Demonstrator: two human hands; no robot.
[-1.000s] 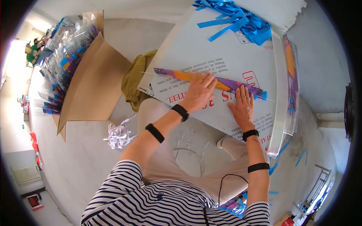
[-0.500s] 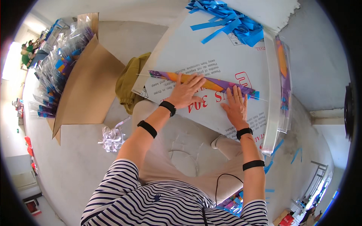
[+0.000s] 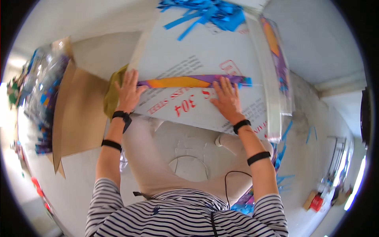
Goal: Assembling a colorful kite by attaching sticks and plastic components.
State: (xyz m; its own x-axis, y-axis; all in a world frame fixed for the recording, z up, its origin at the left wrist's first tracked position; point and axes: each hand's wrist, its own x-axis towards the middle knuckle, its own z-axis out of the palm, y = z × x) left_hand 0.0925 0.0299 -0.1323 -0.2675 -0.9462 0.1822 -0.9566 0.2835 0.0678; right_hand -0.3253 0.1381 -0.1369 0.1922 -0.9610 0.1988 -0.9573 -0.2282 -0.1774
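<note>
A long, narrow rolled sheet (image 3: 177,81), printed in purple and orange with a blue right end, lies across the white board (image 3: 197,51) in front of me. At the roll's left end is my left hand (image 3: 128,93), its fingers stretched upward and the thumb apart, over the board's left edge. My right hand (image 3: 227,98) rests flat near the roll's right end, fingers extended over the purple part. Neither hand is closed around anything.
Blue strips (image 3: 213,14) are heaped at the board's far end. Clear-sleeved purple and orange packs (image 3: 277,51) lie along its right side. To the left stands a cardboard box (image 3: 81,108) beside many clear-wrapped packs (image 3: 43,98). Olive cloth (image 3: 110,94) hangs by the board's left edge.
My left hand has slid left from the roll's middle to its left end. My right hand stays near the right end. The roll now lies more level, and the whole view has shifted.
</note>
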